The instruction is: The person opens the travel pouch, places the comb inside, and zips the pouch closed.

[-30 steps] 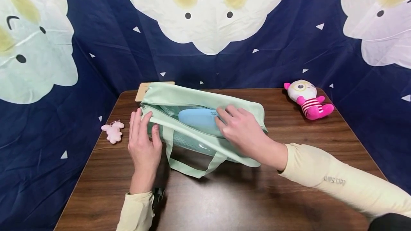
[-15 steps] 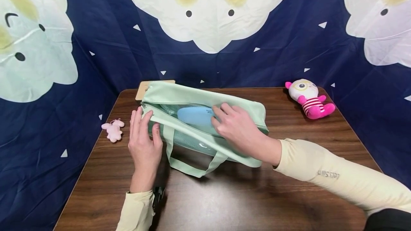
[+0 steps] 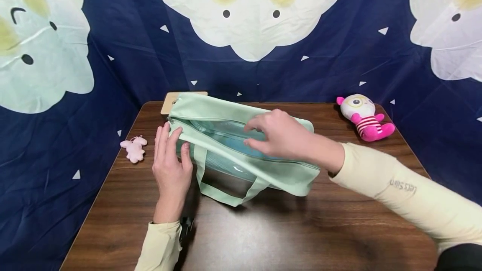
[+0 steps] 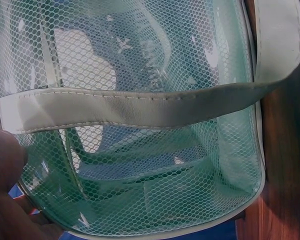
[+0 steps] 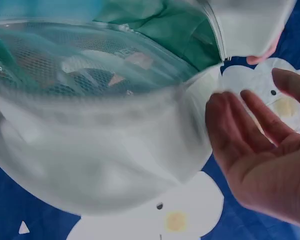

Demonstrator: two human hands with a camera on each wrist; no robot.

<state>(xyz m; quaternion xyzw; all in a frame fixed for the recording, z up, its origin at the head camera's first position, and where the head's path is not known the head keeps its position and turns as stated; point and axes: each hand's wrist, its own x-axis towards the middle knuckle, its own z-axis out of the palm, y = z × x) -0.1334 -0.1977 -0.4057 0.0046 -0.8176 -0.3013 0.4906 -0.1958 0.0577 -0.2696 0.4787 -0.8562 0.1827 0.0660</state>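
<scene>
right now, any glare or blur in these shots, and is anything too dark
Head: pale glare on the table. Left wrist: white glints on the bag; the left hand looks dark. Right wrist: the bag's pale rim is blurred.

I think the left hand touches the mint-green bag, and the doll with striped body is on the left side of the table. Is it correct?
One part is wrong: the doll with striped body is on the right side of the table, as the head view shows. The left hand does touch the mint-green bag.
</scene>
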